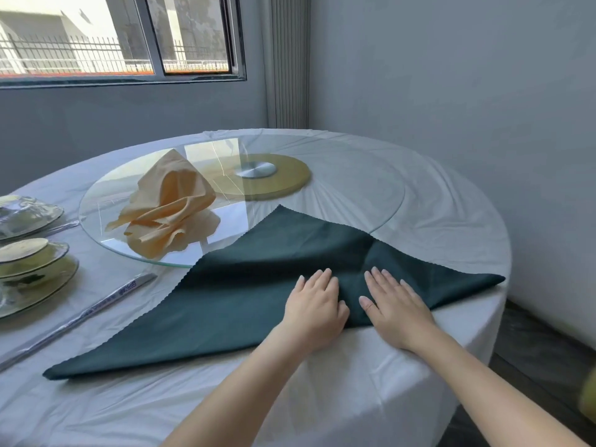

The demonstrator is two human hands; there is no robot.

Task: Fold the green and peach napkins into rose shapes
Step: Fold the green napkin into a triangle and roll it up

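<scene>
The dark green napkin [245, 285] lies folded into a wide triangle on the white tablecloth, its far point overlapping the glass turntable. My left hand [314, 304] and my right hand [395, 304] press flat on its near folded edge, side by side, fingers straight. The peach napkin [171, 208] sits crumpled in a loose heap on the left part of the glass turntable, well away from both hands.
A round glass turntable [354, 188] with a gold disc and metal hub [256, 171] fills the table's middle. Stacked plates [32, 262] and wrapped chopsticks [96, 311] lie at the left. The table's edge [490, 324] drops off close to my right; walls stand behind.
</scene>
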